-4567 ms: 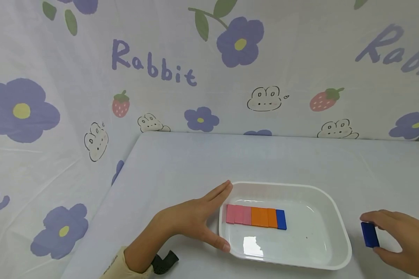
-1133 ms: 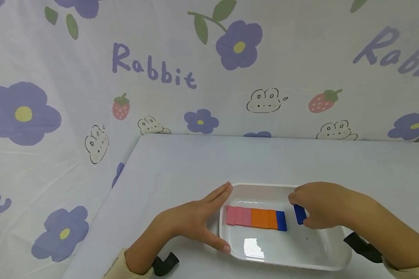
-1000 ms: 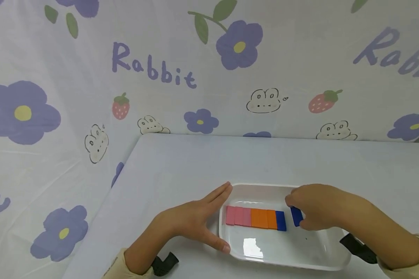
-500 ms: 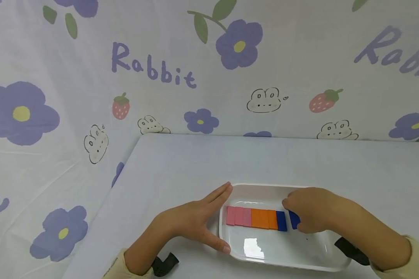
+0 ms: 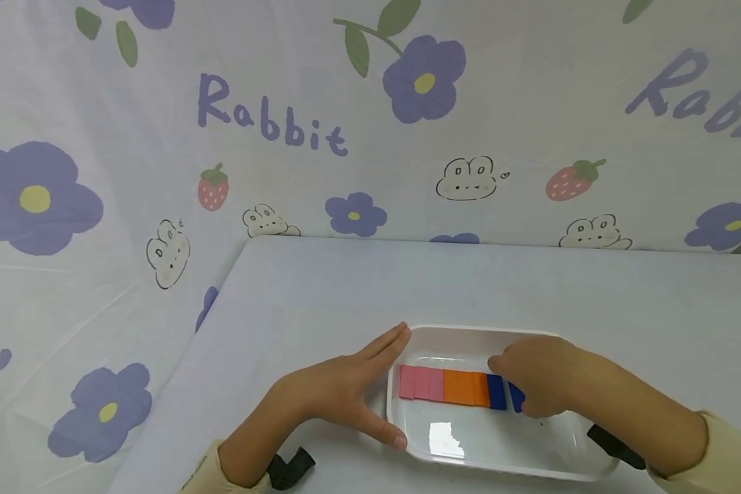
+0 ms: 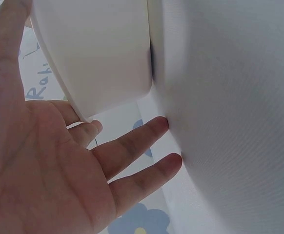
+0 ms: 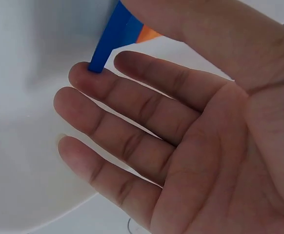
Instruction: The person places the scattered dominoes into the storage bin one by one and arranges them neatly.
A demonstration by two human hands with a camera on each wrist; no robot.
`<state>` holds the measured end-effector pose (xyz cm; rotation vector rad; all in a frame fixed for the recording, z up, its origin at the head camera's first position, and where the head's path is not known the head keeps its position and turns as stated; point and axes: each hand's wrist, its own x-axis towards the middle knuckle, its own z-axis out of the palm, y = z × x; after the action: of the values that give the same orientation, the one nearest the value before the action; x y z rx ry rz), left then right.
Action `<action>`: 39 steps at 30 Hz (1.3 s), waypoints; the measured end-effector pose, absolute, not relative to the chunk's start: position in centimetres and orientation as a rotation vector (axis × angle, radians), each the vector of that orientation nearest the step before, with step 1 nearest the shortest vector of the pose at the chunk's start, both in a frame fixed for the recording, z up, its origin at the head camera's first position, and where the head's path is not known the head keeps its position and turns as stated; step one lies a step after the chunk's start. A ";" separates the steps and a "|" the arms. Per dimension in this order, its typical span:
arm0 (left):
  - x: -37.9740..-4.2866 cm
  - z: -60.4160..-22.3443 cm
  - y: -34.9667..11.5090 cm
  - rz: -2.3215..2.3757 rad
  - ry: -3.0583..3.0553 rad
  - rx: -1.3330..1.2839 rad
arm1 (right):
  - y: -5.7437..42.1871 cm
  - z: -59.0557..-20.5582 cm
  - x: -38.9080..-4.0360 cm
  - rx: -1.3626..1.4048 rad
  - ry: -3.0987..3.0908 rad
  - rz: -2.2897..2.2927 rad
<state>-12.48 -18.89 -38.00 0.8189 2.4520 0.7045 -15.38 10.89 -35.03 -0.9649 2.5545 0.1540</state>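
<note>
A white plastic tray (image 5: pixel 500 438) stands on the table, holding a row of flat tiles: pink tiles (image 5: pixel 421 383) at the left, orange tiles (image 5: pixel 465 388) beside them, then one blue tile (image 5: pixel 497 392). My left hand (image 5: pixel 344 387) spans the tray's left end, fingers extended at the far corner and thumb at the near one. In the left wrist view, two fingertips (image 6: pixel 173 163) reach down to the table below the rim. My right hand (image 5: pixel 543 376) pinches another blue tile (image 7: pixel 110 36) by its ends, just right of the row. Part of that tile is hidden behind the hand.
The white table (image 5: pixel 321 288) runs back to a hanging cloth (image 5: pixel 296 55) printed with flowers, strawberries and rabbits. Black straps (image 5: pixel 291 468) sit on both wrists. The tray's raised wall (image 6: pixel 93 53) surrounds the tiles.
Several seconds ago my right hand held the blue tile outside the tray on the right. It has since moved left into the tray, close to the row's end. My left hand stays put.
</note>
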 end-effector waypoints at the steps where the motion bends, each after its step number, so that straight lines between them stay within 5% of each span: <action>1: -12.5 -38.0 -18.9 0.703 2.454 0.819 | 10.8 -35.1 -15.4 -0.971 2.555 0.170; 39: -12.6 -38.0 -18.7 0.710 2.457 0.842 | 11.2 -34.5 -15.6 -0.985 2.571 0.075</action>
<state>-12.57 -18.70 -38.01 0.8415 2.4569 0.7102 -15.63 11.20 -34.51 -0.9854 2.5706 0.0752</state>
